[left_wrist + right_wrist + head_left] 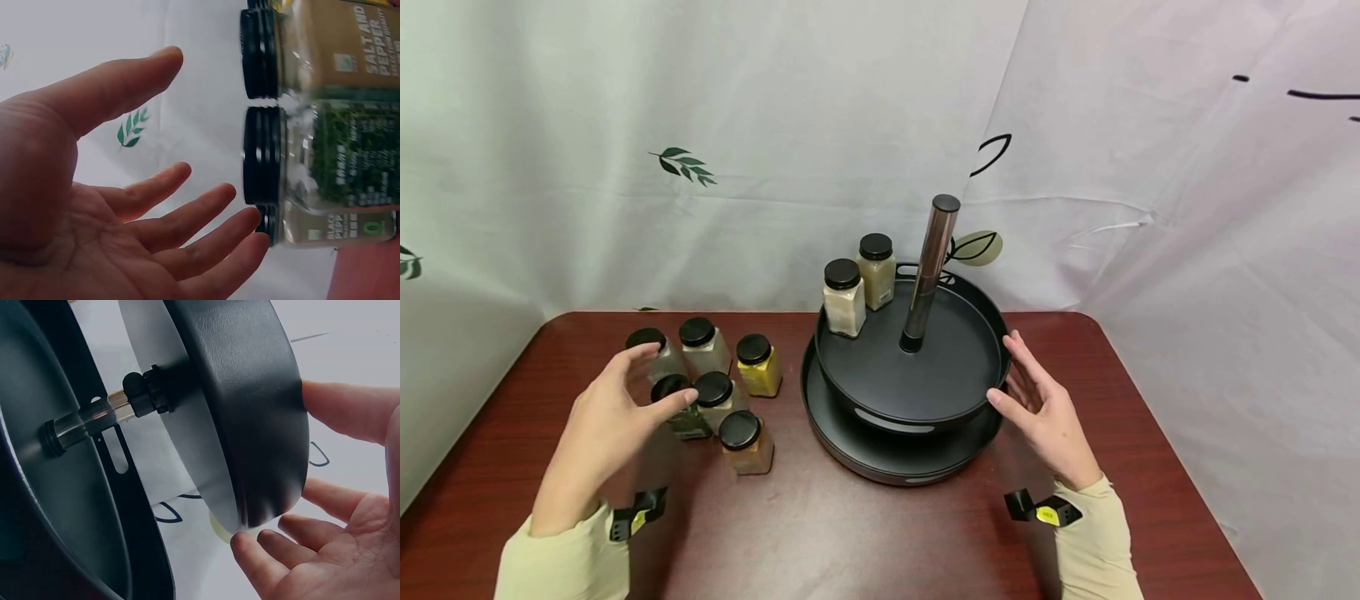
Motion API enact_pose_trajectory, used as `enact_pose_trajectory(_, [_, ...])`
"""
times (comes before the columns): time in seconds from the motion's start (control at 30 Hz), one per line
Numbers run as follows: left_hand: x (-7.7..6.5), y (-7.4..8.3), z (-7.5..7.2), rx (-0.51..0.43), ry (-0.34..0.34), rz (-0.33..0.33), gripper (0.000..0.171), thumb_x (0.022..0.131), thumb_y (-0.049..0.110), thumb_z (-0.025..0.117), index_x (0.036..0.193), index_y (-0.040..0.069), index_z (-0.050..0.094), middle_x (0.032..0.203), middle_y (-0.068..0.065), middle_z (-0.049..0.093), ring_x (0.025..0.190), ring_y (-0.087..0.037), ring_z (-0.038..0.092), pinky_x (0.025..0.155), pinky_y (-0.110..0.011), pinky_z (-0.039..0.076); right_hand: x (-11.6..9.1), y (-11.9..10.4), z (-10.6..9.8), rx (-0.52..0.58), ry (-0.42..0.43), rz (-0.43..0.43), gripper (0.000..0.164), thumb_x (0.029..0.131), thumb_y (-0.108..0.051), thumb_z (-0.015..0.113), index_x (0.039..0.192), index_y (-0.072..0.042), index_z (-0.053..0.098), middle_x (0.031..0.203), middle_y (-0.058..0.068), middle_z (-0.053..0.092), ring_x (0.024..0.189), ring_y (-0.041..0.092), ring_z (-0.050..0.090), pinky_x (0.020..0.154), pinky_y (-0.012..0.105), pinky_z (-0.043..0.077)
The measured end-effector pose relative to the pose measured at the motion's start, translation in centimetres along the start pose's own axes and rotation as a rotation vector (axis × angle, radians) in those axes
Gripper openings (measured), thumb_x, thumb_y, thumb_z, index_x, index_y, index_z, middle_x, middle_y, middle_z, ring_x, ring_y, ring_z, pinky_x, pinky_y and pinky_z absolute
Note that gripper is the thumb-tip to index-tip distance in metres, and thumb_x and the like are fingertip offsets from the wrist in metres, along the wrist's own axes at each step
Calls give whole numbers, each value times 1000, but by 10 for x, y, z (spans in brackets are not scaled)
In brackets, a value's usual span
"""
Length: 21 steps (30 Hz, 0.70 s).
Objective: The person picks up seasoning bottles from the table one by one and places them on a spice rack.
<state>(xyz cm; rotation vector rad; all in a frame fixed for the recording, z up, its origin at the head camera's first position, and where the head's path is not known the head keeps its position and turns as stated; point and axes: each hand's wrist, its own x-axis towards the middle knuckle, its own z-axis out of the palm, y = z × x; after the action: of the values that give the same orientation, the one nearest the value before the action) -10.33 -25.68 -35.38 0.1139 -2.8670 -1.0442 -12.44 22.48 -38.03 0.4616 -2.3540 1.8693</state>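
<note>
My left hand (606,425) hovers beside a group of spice jars, thumb and fingers spread with nothing between them. Closest to it is a black-lidded jar of green herbs (356,153); a salt and pepper jar (350,50) stands beside that one. My right hand (1045,412) touches the right rim of the upper black round tray (958,375) of a two-tier rack, thumb in front and fingers farther back. In the right wrist view the fingertips (247,547) lie along the tray's outer edge. A clear post (87,422) joins the two tiers.
Two filled jars (845,304) stand at the left back of the upper tray, by a tall brown tube (932,267) with a black cap. Below is the wider lower tray (880,467). A yellow spice jar (760,371) stands between the group and the rack. A white curtain (775,125) hangs behind.
</note>
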Motion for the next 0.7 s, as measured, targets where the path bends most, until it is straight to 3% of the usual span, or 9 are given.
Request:
enact_pose_trajectory(0.2, [-3, -9, 3, 8, -18, -21, 91, 90, 39, 75, 153, -5, 27, 143, -39, 41, 125, -56, 44, 90, -67, 40, 1, 1, 1, -19, -21, 7, 78, 95, -1, 67, 160, -11, 25, 168, -4, 13, 149, 34, 24, 110, 18, 34])
enact_pose_trajectory(0.5, [-2, -20, 8, 9, -81, -43, 99, 87, 35, 80, 154, -7, 21, 146, -40, 36, 128, -58, 41, 92, -70, 39, 1, 2, 3, 24, -53, 9, 88, 93, 2, 68, 162, -13, 15, 168, -5, 7, 151, 34, 20, 111, 16, 31])
enact_pose_trajectory(0.7, [0, -26, 14, -6, -88, -32, 97, 84, 29, 83, 152, -9, 25, 145, -40, 38, 120, -57, 51, 89, -64, 47, 2, 1, 5, 11, -51, -5, 91, 92, 4, 69, 162, -13, 14, 168, -6, 5, 154, 22, 12, 113, 15, 29])
